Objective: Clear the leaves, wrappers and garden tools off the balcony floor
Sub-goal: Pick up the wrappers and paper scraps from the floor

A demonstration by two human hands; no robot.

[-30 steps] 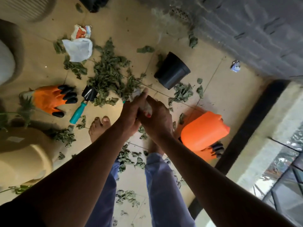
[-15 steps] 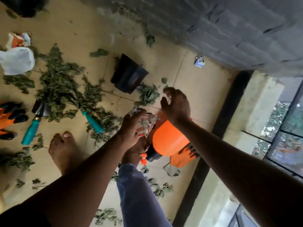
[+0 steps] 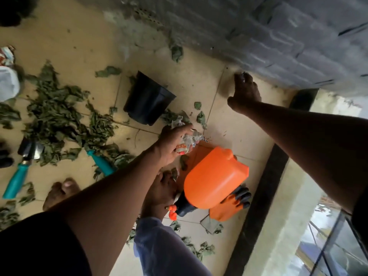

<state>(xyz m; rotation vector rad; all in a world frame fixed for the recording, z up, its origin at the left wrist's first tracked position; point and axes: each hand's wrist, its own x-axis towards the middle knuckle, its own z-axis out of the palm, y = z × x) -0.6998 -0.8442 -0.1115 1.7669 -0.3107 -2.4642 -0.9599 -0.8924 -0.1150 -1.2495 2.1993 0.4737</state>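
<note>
Presently crumpled wrappers (image 3: 188,139) sit gripped in the left hand (image 3: 175,144) above the orange sprayer (image 3: 215,178), while the right hand (image 3: 246,93) reaches the floor (image 3: 79,46) by the wall (image 3: 258,32), finger state indiscernible, leaves (image 3: 57,116) scattered left.

Home balcony: tiled floor (image 3: 83,46), railing (image 3: 328,242), plant pot (image 3: 147,100).

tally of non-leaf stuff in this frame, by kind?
Teal-handled tools: 2, a trowel and a handle half under leaves
Black pot: 1
Orange sprayer: 1
Orange gloves: 1 fully seen
Wrappers: 3, crumpled wad in left hand, two at left edge
Total: 8
</note>
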